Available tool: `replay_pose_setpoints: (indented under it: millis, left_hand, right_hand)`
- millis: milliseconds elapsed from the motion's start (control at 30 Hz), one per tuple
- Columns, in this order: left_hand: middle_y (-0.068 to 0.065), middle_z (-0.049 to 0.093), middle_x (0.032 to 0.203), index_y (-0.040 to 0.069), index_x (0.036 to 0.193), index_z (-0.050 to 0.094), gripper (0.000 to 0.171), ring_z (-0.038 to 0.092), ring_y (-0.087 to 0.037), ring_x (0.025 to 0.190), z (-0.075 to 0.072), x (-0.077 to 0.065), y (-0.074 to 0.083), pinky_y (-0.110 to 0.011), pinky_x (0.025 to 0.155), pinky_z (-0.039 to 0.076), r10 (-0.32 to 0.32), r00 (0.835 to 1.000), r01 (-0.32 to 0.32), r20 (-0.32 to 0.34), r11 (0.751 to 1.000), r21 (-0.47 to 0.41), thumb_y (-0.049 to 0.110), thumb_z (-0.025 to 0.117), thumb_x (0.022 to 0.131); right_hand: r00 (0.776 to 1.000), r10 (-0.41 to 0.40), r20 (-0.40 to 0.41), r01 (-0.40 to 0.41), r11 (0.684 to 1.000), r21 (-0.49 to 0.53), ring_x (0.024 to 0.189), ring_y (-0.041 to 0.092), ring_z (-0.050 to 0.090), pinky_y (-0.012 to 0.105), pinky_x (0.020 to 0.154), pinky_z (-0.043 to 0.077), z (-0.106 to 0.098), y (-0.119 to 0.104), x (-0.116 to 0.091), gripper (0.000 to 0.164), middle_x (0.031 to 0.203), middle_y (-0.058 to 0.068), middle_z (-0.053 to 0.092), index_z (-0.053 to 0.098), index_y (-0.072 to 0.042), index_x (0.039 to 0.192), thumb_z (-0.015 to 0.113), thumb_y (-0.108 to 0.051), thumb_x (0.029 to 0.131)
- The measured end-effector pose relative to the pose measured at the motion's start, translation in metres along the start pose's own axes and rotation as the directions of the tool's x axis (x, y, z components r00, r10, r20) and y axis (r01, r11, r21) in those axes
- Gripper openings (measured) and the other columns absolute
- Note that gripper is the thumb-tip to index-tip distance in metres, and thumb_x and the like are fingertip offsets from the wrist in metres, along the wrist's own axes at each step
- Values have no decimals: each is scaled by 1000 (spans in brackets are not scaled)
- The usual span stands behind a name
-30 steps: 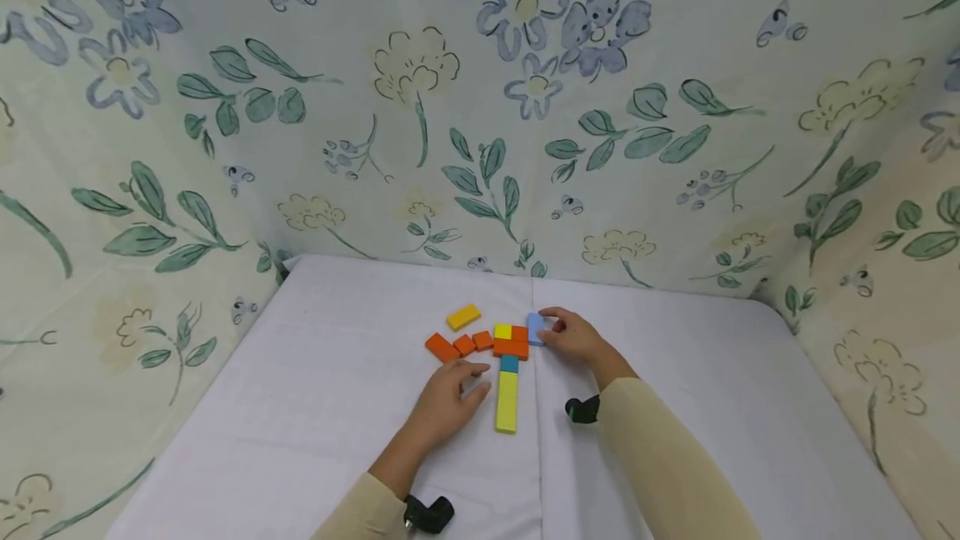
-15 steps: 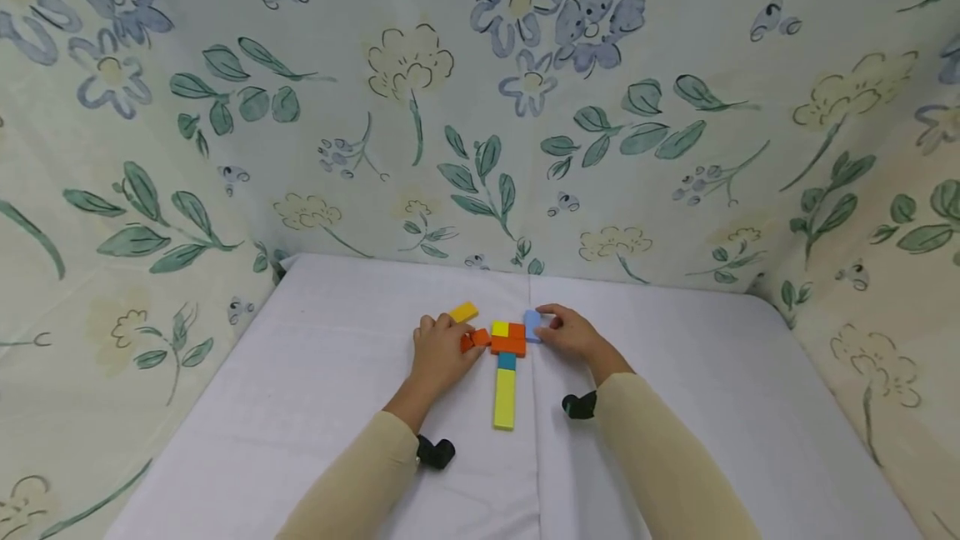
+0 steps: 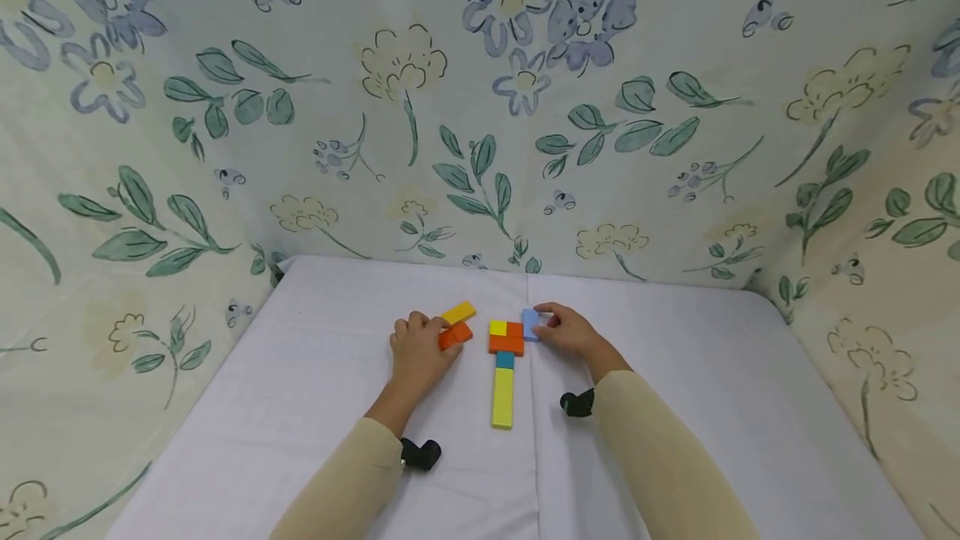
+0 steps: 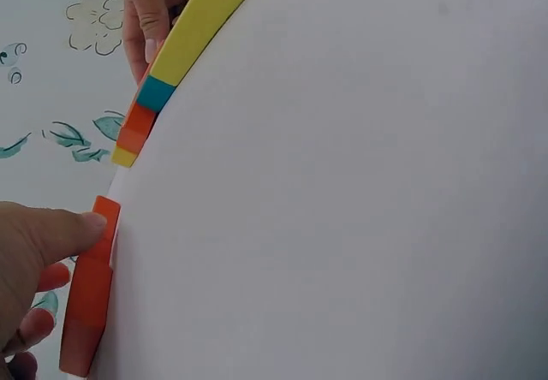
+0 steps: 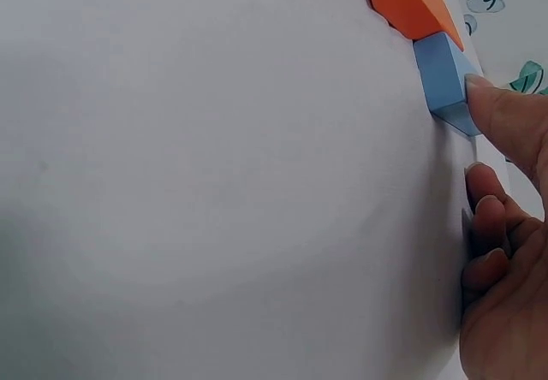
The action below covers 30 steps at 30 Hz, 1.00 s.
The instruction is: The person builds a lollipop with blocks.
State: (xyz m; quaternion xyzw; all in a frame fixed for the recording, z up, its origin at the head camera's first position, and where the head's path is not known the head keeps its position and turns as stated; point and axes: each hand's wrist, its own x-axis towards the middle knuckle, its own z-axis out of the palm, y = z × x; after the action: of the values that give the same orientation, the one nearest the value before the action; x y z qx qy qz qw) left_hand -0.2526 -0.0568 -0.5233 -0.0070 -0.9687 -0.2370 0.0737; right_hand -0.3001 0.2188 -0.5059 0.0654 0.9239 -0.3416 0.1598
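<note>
My left hand (image 3: 420,352) holds a group of orange blocks (image 3: 455,335) left of the figure. In the left wrist view the thumb presses one orange block (image 4: 104,226) and the other fingers curl behind the row. My right hand (image 3: 573,330) pinches a light blue block (image 3: 530,325) at the figure's right side; its thumb lies on that block (image 5: 447,80) in the right wrist view. Between the hands lies a flat figure: a small yellow block (image 3: 498,328) and orange blocks (image 3: 506,345) on top, then a teal block (image 3: 506,360) and a long yellow-green block (image 3: 502,398).
A loose amber-yellow block (image 3: 459,312) lies just beyond the left fingers. White cloth (image 3: 300,390) covers the table, with a seam running down near the figure. Floral curtains (image 3: 420,148) stand behind and at both sides.
My left hand has reached forward over the orange blocks and drawn them left, bunched together, away from the figure. My right hand stays at the light blue block.
</note>
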Motion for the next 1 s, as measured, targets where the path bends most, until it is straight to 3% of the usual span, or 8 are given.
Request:
replay_pose_setpoints:
  millis: [267, 500, 733, 800, 1000]
  left_hand:
    - [-18, 50, 130, 8, 135, 55, 84, 48, -35, 113, -16, -12, -24, -51, 93, 40, -71, 991, 69, 111, 997, 28, 62, 81, 75]
    - [-5, 63, 104, 12, 123, 60, 64, 55, -27, 97, -33, -16, -33, -49, 88, 41, -25, 972, 24, 233, 1000, 7, 49, 84, 76]
    - [0, 64, 101, 18, 121, 63, 59, 55, -20, 92, -43, -21, -28, -46, 89, 43, 60, 923, -20, 380, 994, -108, 40, 89, 74]
    - [2, 64, 101, 19, 121, 64, 57, 54, -19, 92, -43, -22, -25, -45, 90, 43, 83, 912, -34, 402, 991, -127, 39, 89, 74]
    - [4, 59, 90, 17, 116, 65, 55, 51, -18, 85, -36, -21, -19, -36, 77, 42, 155, 892, -108, 424, 985, -132, 42, 89, 73]
  right_hand:
    - [1000, 7, -10, -7, 1000, 0, 109, 31, 51, 43, 92, 46, 1, -2, -3, 51, 118, 14, 55, 55, -23, 145, 68, -34, 97]
    - [1000, 0, -10, 0, 1000, 7, 107, 31, 51, 41, 90, 46, 2, -4, -6, 51, 116, 14, 54, 55, -23, 145, 68, -34, 97]
    - [1000, 17, -8, -17, 1000, 9, 109, 30, 51, 41, 90, 47, 1, -1, -3, 50, 117, 13, 55, 55, -26, 145, 68, -34, 97]
    - [1000, 17, -3, -17, 1000, 9, 108, 30, 52, 41, 90, 47, 1, -1, -2, 50, 117, 13, 55, 55, -26, 145, 68, -34, 97]
    - [1000, 30, -3, -30, 999, 13, 108, 29, 52, 39, 89, 46, 1, 0, 2, 50, 116, 12, 55, 56, -27, 145, 69, -33, 96]
